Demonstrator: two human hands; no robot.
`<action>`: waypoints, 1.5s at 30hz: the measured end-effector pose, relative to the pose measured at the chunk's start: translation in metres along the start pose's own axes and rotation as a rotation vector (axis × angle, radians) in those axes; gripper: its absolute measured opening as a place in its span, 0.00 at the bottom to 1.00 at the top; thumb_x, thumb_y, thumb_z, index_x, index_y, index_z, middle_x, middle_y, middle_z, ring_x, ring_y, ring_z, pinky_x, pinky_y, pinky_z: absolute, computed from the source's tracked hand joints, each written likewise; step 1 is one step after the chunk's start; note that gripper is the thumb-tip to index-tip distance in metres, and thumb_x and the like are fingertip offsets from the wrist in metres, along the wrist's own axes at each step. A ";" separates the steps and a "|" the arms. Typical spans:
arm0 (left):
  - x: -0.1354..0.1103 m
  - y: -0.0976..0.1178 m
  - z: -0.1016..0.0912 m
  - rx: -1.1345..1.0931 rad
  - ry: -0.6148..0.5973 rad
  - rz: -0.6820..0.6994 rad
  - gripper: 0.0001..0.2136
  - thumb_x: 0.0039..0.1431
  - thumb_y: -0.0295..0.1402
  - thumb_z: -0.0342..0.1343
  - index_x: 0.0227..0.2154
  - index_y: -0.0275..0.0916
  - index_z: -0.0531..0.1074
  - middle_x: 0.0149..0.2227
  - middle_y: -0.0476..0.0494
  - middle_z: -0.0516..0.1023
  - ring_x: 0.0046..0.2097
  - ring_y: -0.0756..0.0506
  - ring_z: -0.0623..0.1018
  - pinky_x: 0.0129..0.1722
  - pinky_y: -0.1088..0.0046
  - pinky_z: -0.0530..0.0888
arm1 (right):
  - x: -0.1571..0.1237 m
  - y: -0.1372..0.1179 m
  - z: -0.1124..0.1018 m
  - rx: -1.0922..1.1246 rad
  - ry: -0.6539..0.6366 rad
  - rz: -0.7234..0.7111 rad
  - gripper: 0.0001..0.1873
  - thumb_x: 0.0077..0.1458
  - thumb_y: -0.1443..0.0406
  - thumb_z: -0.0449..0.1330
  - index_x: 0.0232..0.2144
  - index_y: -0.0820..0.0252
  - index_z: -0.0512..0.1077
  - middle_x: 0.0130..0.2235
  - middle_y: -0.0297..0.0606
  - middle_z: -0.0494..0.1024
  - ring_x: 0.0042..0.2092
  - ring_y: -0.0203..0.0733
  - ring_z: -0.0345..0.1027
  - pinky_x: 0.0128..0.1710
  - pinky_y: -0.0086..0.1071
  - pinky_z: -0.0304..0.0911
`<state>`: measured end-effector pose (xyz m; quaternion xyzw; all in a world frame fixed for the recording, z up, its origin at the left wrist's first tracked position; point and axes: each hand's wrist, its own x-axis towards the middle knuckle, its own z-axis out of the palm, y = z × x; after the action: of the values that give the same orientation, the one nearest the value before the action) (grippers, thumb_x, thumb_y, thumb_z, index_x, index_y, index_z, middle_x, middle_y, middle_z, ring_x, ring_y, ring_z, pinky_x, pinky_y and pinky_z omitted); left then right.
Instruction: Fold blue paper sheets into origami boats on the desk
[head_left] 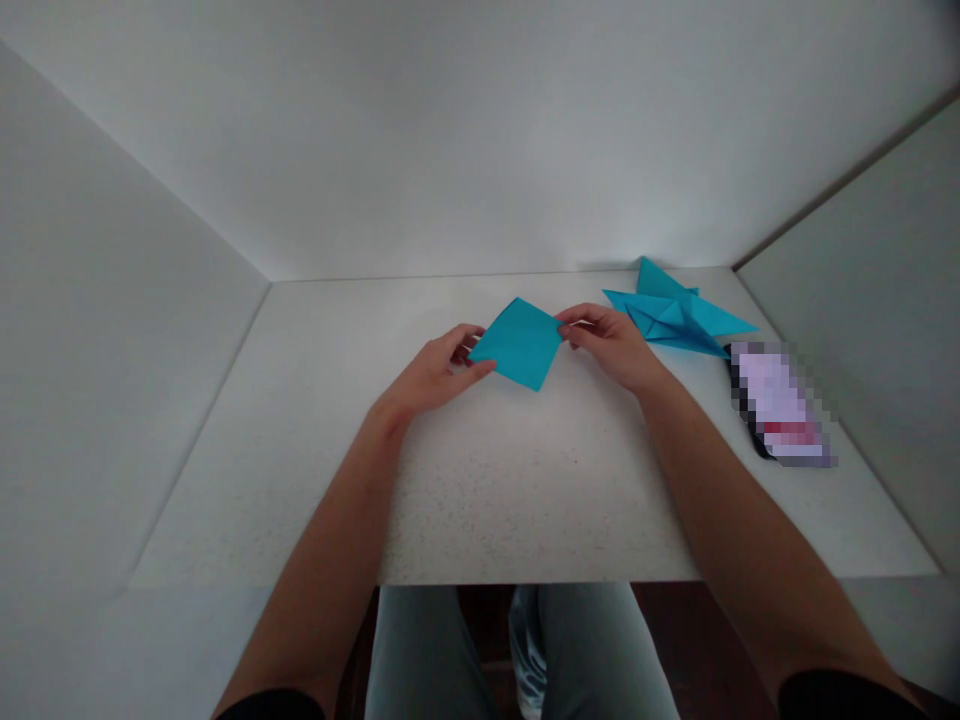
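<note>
A square of turquoise origami paper (521, 343) is held up diamond-wise just above the white speckled tabletop (525, 480). My left hand (435, 375) grips its left corner between thumb and fingers. My right hand (611, 345) pinches its right corner. A folded turquoise origami piece (679, 318), with pointed flaps and crease lines, lies on the table to the right of my right hand, not touching it.
A phone (780, 405) with a pixelated screen lies at the right, near the white side wall (847, 300). White walls (135, 300) rise behind and left of the table. My knees show below the table's front edge.
</note>
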<state>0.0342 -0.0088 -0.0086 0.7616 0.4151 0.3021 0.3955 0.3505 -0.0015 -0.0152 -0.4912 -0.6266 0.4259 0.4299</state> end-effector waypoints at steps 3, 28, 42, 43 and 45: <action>0.000 0.002 0.001 -0.123 0.041 0.008 0.19 0.68 0.44 0.62 0.57 0.44 0.71 0.36 0.48 0.81 0.34 0.49 0.78 0.36 0.72 0.73 | 0.000 -0.002 0.000 0.020 0.065 -0.019 0.18 0.55 0.49 0.73 0.41 0.52 0.82 0.39 0.37 0.84 0.39 0.44 0.77 0.37 0.38 0.73; 0.008 0.007 0.003 -0.309 0.180 -0.073 0.09 0.61 0.32 0.59 0.39 0.41 0.83 0.34 0.46 0.84 0.35 0.47 0.83 0.39 0.68 0.82 | -0.015 -0.028 0.015 0.007 -0.319 -0.007 0.30 0.63 0.37 0.63 0.53 0.49 0.81 0.44 0.40 0.85 0.35 0.41 0.70 0.36 0.37 0.68; 0.008 0.011 0.016 -0.448 0.246 0.027 0.18 0.63 0.47 0.68 0.49 0.42 0.80 0.40 0.45 0.84 0.36 0.49 0.83 0.39 0.72 0.81 | -0.016 -0.017 0.037 -0.148 -0.348 -0.031 0.24 0.62 0.42 0.66 0.41 0.56 0.80 0.26 0.28 0.66 0.27 0.35 0.56 0.27 0.32 0.50; 0.008 0.011 0.017 -0.425 0.251 0.025 0.20 0.61 0.48 0.70 0.49 0.42 0.80 0.40 0.45 0.84 0.35 0.49 0.82 0.37 0.73 0.79 | -0.016 -0.017 0.038 -0.154 -0.341 -0.039 0.24 0.62 0.43 0.66 0.41 0.56 0.80 0.25 0.27 0.65 0.27 0.35 0.55 0.27 0.32 0.50; 0.007 0.012 0.020 -0.350 0.254 0.011 0.18 0.59 0.48 0.72 0.44 0.41 0.82 0.36 0.46 0.84 0.33 0.50 0.79 0.34 0.75 0.76 | -0.017 -0.017 0.038 -0.171 -0.321 -0.072 0.22 0.63 0.44 0.66 0.41 0.56 0.80 0.25 0.27 0.66 0.27 0.35 0.55 0.27 0.32 0.50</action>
<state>0.0577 -0.0137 -0.0073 0.6394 0.3985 0.4654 0.4646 0.3119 -0.0247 -0.0108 -0.4289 -0.7384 0.4280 0.2960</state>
